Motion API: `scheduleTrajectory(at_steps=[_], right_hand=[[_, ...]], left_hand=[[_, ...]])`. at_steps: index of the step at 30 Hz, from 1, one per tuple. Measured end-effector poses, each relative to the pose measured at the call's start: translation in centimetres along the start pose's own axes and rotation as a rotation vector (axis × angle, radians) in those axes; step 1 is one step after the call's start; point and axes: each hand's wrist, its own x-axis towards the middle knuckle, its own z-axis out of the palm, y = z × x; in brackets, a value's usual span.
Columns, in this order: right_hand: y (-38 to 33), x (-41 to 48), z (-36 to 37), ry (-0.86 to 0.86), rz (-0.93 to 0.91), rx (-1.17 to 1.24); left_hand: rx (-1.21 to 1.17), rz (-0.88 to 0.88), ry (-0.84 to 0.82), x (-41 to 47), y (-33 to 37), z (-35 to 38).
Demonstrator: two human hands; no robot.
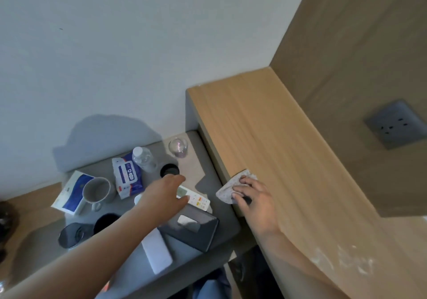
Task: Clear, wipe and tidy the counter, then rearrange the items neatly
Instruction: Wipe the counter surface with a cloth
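Right hand (253, 195) flat, fingers spread, pressing speckled cloth (227, 191) onto front edge of wooden ledge (265, 125), left hand (165, 193) over one end of white remote (198, 200) on grey counter (221, 220), grip not determinable, dark tissue box (196, 231) just beside remote

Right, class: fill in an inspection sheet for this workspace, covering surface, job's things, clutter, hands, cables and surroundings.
Surface: grey counter crowded; wooden ledge has white smears near its front.
Job's things: cloth on the ledge's edge.
Clutter: mug, water bottle, wipes pack, glass tumbler, remote control, tissue box.
Hands: left hand over the remote control, grip unclear; right hand presses the cloth.
Cables: nothing seen.
Surroundings: white wall, wall socket.
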Motion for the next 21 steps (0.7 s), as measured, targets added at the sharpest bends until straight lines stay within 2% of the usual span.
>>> scheduleTrajectory(at_steps=[12,16,18,21], right_hand=[[3.5,-12.9,-2.0,0.111,0.168,0.027],[3.1,-14.6,-3.4,0.089,0.243,0.031],[2.7,-15.1,-4.4,0.147,0.259,0.019],[2.0,-15.6,-6.4,0.351,0.341,0.138]], left_hand=[[0.059,0.251,-0.058,0.1,4.0,4.6],[0.043,0.352,-0.035,0.9,6.3,6.0],[0.051,0.397,0.005,1.7,7.4,6.5],[0.084,0.485,0.078,3.7,8.7,6.8]])
